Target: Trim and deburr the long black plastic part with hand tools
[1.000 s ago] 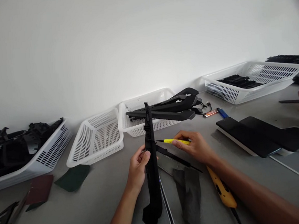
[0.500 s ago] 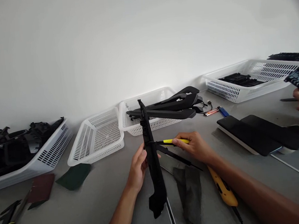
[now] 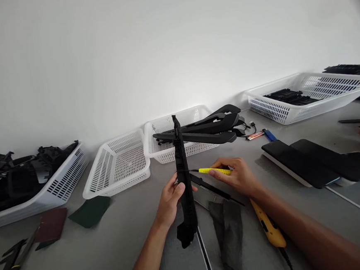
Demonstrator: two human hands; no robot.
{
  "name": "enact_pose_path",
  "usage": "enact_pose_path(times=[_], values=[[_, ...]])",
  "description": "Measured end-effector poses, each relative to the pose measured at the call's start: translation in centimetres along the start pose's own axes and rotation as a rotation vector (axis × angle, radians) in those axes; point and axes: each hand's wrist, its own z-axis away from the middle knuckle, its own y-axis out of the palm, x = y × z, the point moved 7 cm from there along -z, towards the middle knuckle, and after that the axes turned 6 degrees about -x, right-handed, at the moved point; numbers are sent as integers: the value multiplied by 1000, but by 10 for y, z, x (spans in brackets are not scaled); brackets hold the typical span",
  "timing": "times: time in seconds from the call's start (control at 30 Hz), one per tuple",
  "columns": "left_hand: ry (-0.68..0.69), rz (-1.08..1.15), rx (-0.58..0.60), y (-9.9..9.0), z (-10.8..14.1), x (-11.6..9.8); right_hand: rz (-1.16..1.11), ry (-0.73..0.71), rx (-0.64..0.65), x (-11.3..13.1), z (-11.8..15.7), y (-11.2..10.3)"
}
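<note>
Black part [image 3: 181, 157] clamped inside left hand [image 3: 170, 199]; yellow tool [image 3: 208, 170] pinched in right hand [image 3: 240, 177], beside part.

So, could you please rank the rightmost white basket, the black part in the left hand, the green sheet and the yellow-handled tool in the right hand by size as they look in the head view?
1. Rightmost white basket
2. Black part, long but narrow
3. Green sheet
4. Yellow-handled tool, partly covered

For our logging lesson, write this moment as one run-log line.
left hand: holds black part | right hand: holds yellow tool, tip near part
</note>
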Motion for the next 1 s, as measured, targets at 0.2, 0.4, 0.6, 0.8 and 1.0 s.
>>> enact_pose_path(times=[0.2, 0.4, 0.6, 0.8, 1.0], values=[[15, 17, -15, -1, -3, 0, 29, 28, -71, -6, -3, -4], [27, 41, -33, -5, -5, 8, -18, 2, -9, -4, -1, 1], [-5, 77, -66, -5, -4, 5, -11, -15, 47, -4, 0, 9], [-145, 81, 74, 13, 4, 2, 5, 25, -39, -12, -4, 1], [-109, 95, 36, 9, 2, 5, -48, -30, 70, 1, 1, 5]])
